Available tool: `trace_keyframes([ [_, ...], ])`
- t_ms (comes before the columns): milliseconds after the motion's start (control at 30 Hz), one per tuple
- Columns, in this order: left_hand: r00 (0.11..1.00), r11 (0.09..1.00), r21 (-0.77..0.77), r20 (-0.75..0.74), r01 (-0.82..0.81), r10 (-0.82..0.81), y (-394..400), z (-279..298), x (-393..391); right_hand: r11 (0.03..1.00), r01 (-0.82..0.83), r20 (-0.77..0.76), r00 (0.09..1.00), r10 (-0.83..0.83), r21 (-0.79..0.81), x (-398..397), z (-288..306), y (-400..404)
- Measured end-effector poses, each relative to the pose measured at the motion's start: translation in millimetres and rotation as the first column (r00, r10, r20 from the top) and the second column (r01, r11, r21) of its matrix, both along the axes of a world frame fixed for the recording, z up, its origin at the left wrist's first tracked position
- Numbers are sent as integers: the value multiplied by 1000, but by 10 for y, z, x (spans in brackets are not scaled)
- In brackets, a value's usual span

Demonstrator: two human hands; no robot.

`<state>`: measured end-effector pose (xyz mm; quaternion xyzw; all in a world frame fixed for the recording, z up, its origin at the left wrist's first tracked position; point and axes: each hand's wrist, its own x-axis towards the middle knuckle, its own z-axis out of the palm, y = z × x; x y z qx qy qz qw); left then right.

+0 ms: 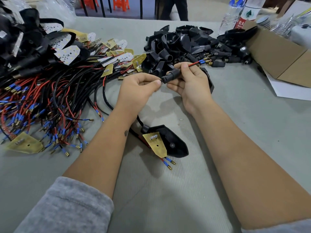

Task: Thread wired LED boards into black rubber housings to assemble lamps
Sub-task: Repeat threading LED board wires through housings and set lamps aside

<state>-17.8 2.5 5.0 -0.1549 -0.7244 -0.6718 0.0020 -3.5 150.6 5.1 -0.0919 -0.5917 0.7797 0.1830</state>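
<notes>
On the far left I see a heap of finished black assemblies [25, 46], and below it a tangle of red and black wires [50, 101] tipped with blue sleeves and brass pins, with yellow-backed LED boards [107, 69] strewn along its upper edge. My left hand [138, 91] comes next, thumb and forefinger pinched on the black cable just where it enters the housing stem. Below my wrists a second black housing [175, 145] lies on the grey table [168, 199], a yellow LED board [157, 146] resting across it and two blue-sleeved pins poking out at its lower end. My right hand [188, 81] curls round the black rubber housing [171, 75] I am working on, held above the table; the red and black leads [200, 63] already stick out past my thumb. Directly behind that hand sits a pile of loose black housings [185, 46], crowding the space beyond my fingers. Further right are plastic bottles [235, 15] and an open cardboard box [277, 54] on white paper.
</notes>
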Motion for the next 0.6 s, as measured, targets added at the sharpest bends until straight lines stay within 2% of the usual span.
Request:
trace_keyframes([
  [333, 999, 1000, 12, 32, -15, 15, -20, -13, -42, 1000, -28, -41, 999, 28, 13, 17, 12, -13],
  [600, 999, 998, -54, 22, -28, 29, -9, -48, -55, 995, -96, -76, 992, 96, 0, 44, 26, -8],
])
